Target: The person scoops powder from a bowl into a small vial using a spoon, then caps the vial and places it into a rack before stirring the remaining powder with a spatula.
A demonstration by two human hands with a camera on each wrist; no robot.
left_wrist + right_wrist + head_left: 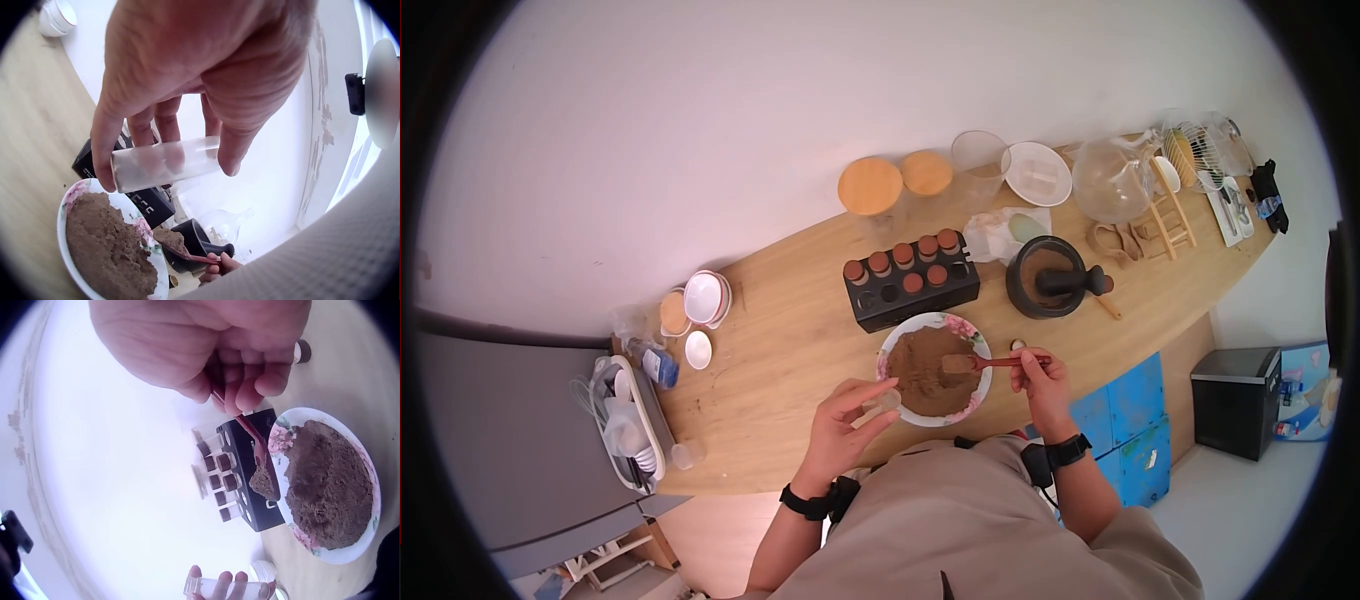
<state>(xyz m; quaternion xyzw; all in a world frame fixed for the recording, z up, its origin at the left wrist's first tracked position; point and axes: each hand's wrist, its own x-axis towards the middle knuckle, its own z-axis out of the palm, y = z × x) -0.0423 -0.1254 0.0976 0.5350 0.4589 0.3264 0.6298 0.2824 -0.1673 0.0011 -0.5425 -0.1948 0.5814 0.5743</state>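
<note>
My left hand [847, 428] pinches a clear glass vial [169, 164] between thumb and fingertips, tilted nearly on its side, at the left front of a flowered bowl [887, 345]. No powder shows inside the vial. Brown powder [925, 380] fills much of the bowl. In my right hand [1043, 388] a small reddish-brown scoop [255, 436] is gripped by its handle, its head heaped with powder over the bowl's right part. Close by on the table is a small dark cap [302, 351].
Behind the bowl stands a black rack [915, 290] of several brown-capped vials. A black mortar with pestle [1040, 290] is to its right. Jars with wooden lids [870, 187] line the wall. White bowls [703, 298] and a dish basket [662, 440] sit at the left.
</note>
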